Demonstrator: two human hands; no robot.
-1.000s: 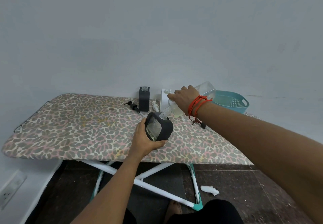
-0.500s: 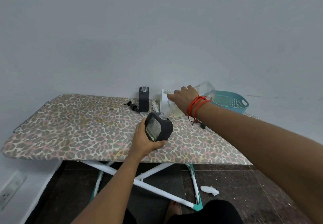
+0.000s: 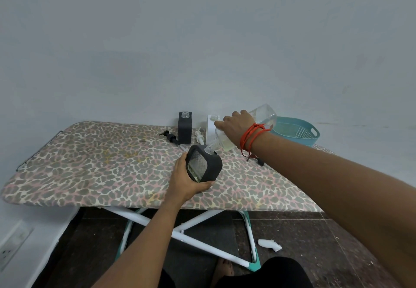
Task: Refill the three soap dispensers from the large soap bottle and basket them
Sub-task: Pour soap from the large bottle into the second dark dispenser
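Head view: large soap bottle [image 3: 263, 115] tipped neck-down into a tilted dispenser [image 3: 208, 165].
The left hand [image 3: 186, 182] curls round the dark dispenser over the ironing board [image 3: 101, 164]. The right hand [image 3: 236, 128] grips the clear bottle, its neck meeting the dispenser's mouth. The black dispenser [image 3: 185, 129] and the white dispenser [image 3: 211, 128] stand behind, with the teal basket [image 3: 298, 131] far right.

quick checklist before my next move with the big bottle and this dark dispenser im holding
1. Neck meets mouth: ok. The large soap bottle is tilted, its neck at the mouth of the round dark dispenser.
2. Grip on the dispenser: ok. The left hand wraps its base and holds it tilted.
3. Grip on the bottle: ok. The right hand holds its middle.
4. Fill level: cannot tell through the window.
5. Other dispensers uncapped: square dark dispenser ok; white dispenser partly hidden, looks open.
6. Basket ready at the far right: ok.
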